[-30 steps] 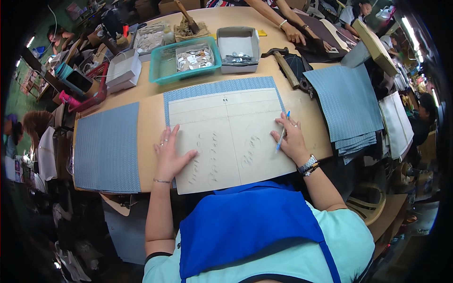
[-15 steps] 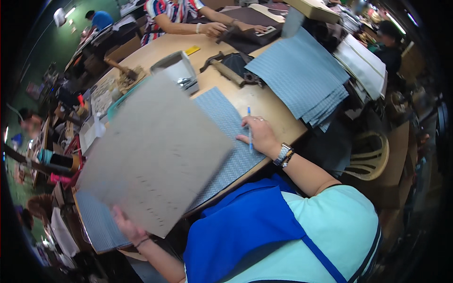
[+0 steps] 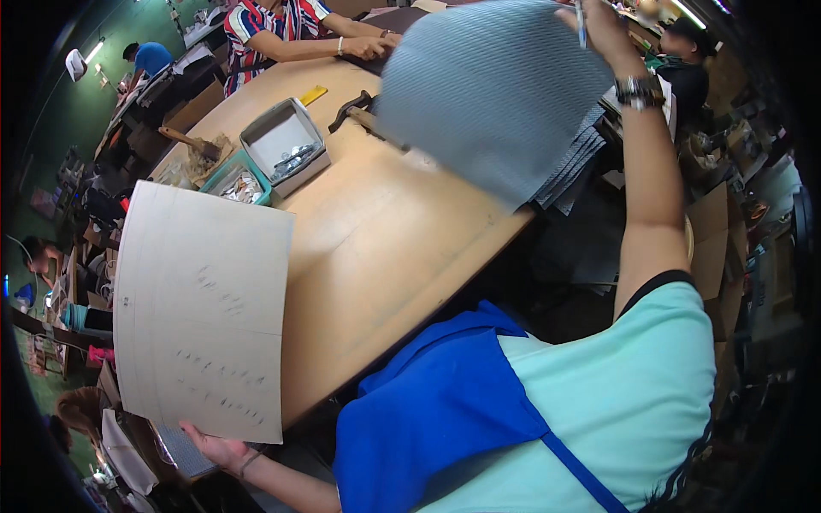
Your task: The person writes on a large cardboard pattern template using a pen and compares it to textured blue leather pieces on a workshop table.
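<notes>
Right hand (image 3: 605,38): wrist just behind it carries a watch (image 3: 639,87) on a metal-looking band, with a dark bracelet (image 3: 647,102) close alongside. Farther up from this hand, a short mint sleeve (image 3: 663,321) ends in a black trim (image 3: 657,287). Left hand (image 3: 218,449): one thin bracelet (image 3: 250,462) circles the wrist behind it. Beyond both hands, at the torso, a bright blue apron (image 3: 436,410) covers a mint shirt (image 3: 620,385); narrow blue strap (image 3: 586,475) on the right-hand side.

This is a workshop: the surface (image 3: 368,231) carries a hammer (image 3: 351,109), a box (image 3: 306,175) of shiny pieces (image 3: 295,160) and, at its right edge, stacked textured sheets (image 3: 573,171); a co-worker (image 3: 282,36) stands behind it.
</notes>
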Demonstrator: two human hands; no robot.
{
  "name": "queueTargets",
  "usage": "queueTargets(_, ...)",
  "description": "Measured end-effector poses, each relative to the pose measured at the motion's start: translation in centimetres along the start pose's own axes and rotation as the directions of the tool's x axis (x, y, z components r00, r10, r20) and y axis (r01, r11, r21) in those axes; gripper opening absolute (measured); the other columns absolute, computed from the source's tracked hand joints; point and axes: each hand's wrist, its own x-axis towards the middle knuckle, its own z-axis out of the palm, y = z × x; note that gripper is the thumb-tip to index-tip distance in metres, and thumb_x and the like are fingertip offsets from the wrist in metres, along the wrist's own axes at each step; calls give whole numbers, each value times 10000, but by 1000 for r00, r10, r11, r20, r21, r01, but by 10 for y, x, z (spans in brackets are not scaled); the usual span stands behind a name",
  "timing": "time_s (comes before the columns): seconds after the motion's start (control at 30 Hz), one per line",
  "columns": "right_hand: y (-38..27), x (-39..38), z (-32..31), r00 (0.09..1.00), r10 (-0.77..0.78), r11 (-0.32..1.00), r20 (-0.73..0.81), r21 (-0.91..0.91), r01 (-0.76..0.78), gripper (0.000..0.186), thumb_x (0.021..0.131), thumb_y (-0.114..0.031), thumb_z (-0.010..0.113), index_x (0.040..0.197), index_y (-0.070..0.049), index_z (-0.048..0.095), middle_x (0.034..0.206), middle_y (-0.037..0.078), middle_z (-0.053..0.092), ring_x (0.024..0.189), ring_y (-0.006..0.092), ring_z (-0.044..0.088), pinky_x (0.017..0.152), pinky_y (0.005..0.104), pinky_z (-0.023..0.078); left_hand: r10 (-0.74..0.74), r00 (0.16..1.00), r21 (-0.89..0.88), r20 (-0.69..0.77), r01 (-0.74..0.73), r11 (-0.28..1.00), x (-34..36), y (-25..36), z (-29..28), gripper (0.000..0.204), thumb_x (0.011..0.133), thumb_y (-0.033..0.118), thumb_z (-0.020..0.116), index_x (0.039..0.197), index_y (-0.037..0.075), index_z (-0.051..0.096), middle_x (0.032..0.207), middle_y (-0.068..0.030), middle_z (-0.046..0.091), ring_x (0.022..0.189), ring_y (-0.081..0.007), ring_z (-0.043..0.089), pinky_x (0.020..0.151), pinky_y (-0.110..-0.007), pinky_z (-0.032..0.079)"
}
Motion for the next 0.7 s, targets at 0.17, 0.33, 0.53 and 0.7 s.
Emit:
queueTargets(0.17,138,-2,63,1000,13,919,7,-394,-9,517,968,-558,684,1214,-104,675,1204,185,727,1103,380,705,927,429,559,-64,989,-74,131,75,994,-5,-28,17,583,1108,400,501,1569,51,420,1562,-127,495,1429,-297,465,1202,-476,362)
queueTargets(0.33,132,-145,164,830,525,765,189,-531,-364,934,873,-758,662,1564,-176,428,1675,151,379,1607,355,209,1160,821,89,-3,963,-38,268,14,999,-13,-48,37,509,1104,339,525,1520,49,476,1500,-115,559,1368,-283,536,1159,-462,427)
queueTargets(0.53,184,-116,137,879,419,754,227,-627,-197,964,849,-790,656,1570,-190,434,1710,101,327,1604,321,230,1190,782,144,-36,952,-31,305,47,998,-18,-56,59,463,1107,309,518,1487,45,505,1474,-114,583,1339,-271,566,1138,-456,457)
queueTargets(0.7,130,-115,195,971,-81,994,226,88,63,678,997,-495,694,1523,-112,501,1556,109,553,1466,276,486,1179,571,360,-199,933,-63,300,227,972,-29,-69,42,491,1097,329,503,1487,31,507,1457,-138,603,1315,-301,595,1124,-462,475)
